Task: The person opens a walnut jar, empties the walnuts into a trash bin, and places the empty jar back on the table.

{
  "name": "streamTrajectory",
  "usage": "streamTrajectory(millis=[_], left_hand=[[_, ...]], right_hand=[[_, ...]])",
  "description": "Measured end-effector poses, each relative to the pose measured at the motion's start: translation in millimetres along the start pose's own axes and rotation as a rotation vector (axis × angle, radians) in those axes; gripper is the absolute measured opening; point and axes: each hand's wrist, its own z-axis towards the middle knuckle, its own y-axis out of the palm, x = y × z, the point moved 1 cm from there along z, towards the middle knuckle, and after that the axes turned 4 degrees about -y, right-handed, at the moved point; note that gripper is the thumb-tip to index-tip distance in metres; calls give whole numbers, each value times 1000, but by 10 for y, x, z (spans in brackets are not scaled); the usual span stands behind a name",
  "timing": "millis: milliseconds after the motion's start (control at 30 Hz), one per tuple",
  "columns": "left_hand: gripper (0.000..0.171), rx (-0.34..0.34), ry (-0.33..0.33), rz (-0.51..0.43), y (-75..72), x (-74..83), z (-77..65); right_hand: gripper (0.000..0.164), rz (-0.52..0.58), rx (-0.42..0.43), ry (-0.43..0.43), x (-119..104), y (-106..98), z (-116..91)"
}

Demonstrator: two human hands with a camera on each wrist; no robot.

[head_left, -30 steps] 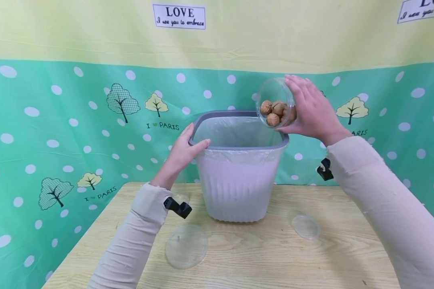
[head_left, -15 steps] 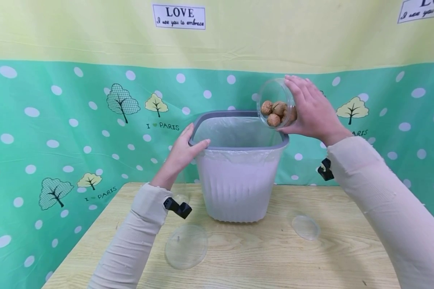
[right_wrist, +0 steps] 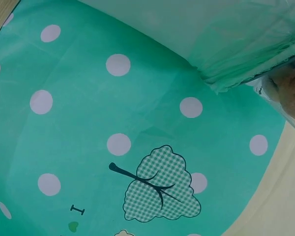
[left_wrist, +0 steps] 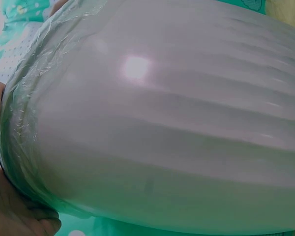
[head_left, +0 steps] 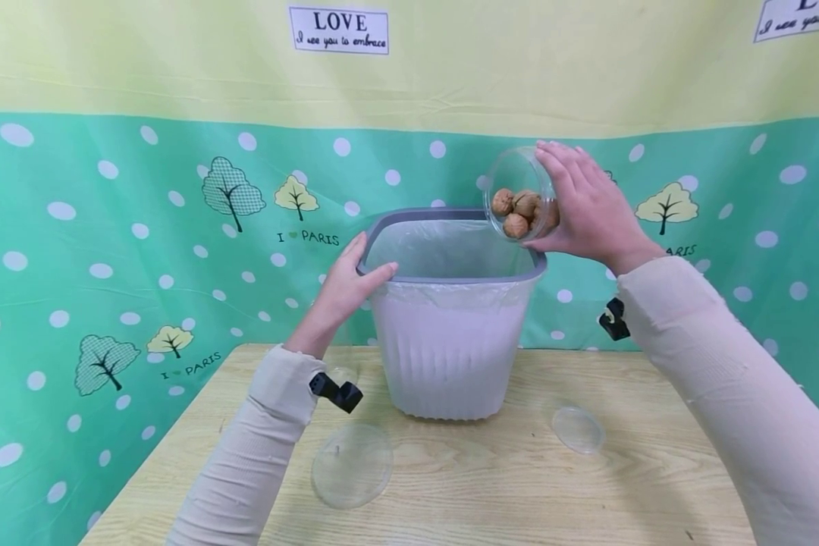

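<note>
A white ribbed trash can (head_left: 444,349) with a grey rim stands upright on the table, lined with a clear plastic bag (head_left: 444,250). My left hand (head_left: 346,284) grips its left rim, thumb over the front edge; the left wrist view shows the same hand (left_wrist: 14,206) beside the bag's folded edge. Above the right rim, my right hand (head_left: 590,208) holds a clear plastic jar (head_left: 519,163) tipped on its side, mouth toward the can. Several walnuts (head_left: 515,225) lie inside the jar. A walnut (right_wrist: 292,91) also shows through the jar wall in the right wrist view.
Two clear round lids lie on the wooden table (head_left: 478,493): a larger lid (head_left: 352,465) at front left and a smaller lid (head_left: 578,430) at right. Another clear round item (head_left: 342,377) sits behind the left wrist. A patterned curtain (head_left: 177,280) hangs behind the table.
</note>
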Motion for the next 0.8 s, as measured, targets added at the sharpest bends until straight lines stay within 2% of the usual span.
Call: streamTrajectory(millis=[233,533,800], left_hand=[[87,4,0,-2,0,-7,6],[87,0,3,-9,2,-20,17],[86,2,2,-12,1,5,9]], right_hand=[[116,-12,-5,-14,-14,1,4],[116,35,41,-66,-64,9,46],[116,30,26,-39,-56,2,41]])
